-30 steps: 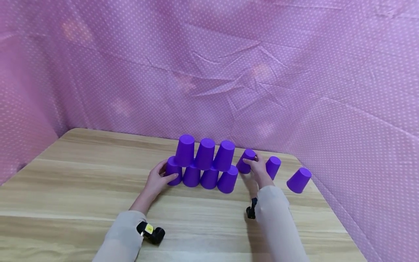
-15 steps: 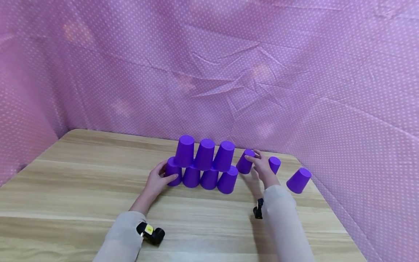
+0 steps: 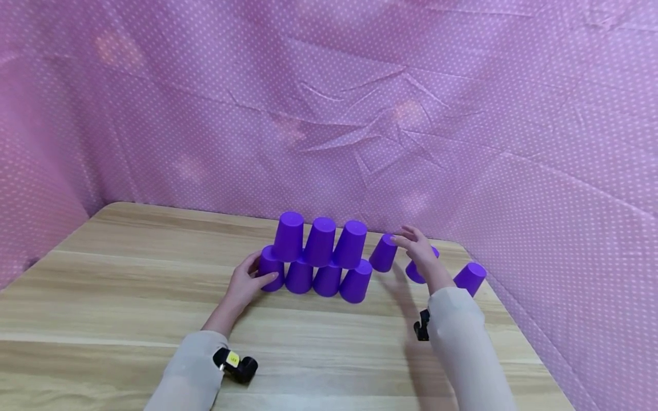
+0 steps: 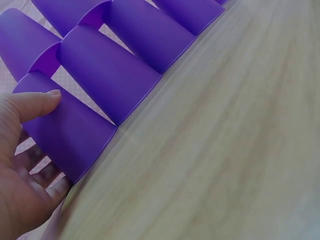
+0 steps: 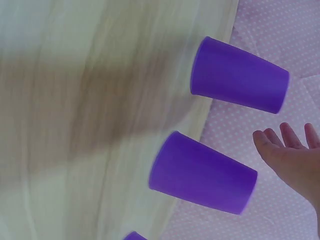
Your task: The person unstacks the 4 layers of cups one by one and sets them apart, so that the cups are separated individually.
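Several purple cups stand upside down in a two-level stack, with three upper cups [image 3: 320,242] bridging the row of lower cups [image 3: 356,282]. My left hand [image 3: 245,283] grips the leftmost lower cup [image 4: 70,130], thumb across its front and fingers round behind. Right of the stack stands a single purple cup [image 3: 383,253]. My right hand [image 3: 422,254] hovers just right of its top, fingers loosely extended and holding nothing. In the right wrist view, this hand [image 5: 295,160] is apart from the two nearest cups.
Two more upside-down cups stand farther right: one cup [image 3: 415,272] partly behind my right hand, another cup [image 3: 470,278] partly behind the right forearm. The wooden table [image 3: 103,291] ends at a pink dotted cloth [image 3: 329,114] behind and to the right.
My right hand has let go of the single cup beside the stack and moved right, with its fingers spreading. My left hand keeps its grip on the leftmost lower cup.
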Action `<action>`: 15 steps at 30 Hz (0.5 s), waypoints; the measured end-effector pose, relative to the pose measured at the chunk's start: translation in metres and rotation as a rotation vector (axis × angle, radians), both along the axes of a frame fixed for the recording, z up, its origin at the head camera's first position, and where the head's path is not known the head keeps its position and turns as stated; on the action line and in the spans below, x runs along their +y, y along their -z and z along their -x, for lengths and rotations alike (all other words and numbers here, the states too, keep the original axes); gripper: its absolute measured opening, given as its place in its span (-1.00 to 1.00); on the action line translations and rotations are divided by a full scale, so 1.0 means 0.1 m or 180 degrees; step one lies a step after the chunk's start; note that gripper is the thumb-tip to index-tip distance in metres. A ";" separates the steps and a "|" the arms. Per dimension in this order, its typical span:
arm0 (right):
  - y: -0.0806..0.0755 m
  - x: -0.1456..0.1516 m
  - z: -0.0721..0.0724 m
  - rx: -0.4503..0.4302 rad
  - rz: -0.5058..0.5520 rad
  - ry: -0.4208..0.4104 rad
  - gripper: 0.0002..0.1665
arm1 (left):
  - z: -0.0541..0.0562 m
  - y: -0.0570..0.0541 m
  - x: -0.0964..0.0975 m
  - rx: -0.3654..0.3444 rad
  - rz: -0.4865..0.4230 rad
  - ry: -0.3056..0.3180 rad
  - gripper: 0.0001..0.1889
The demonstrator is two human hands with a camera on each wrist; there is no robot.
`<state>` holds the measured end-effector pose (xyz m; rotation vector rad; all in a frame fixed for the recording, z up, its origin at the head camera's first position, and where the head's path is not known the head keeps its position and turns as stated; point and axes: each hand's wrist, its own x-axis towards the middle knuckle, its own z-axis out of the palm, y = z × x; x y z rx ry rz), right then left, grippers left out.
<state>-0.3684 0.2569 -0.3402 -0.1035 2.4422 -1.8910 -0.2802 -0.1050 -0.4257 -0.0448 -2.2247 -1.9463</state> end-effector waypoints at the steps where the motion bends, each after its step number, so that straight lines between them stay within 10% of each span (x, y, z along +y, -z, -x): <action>1: -0.02 0.01 -0.01 0.0005 -0.0014 -0.0015 -0.16 | 0.00 0.00 0.00 0.0004 0.0001 0.0001 -0.35; 15: -0.34 -0.09 -0.31 0.0423 -0.0053 -0.0348 -0.22 | -0.02 -0.02 0.01 0.0036 -0.0034 0.0031 -0.35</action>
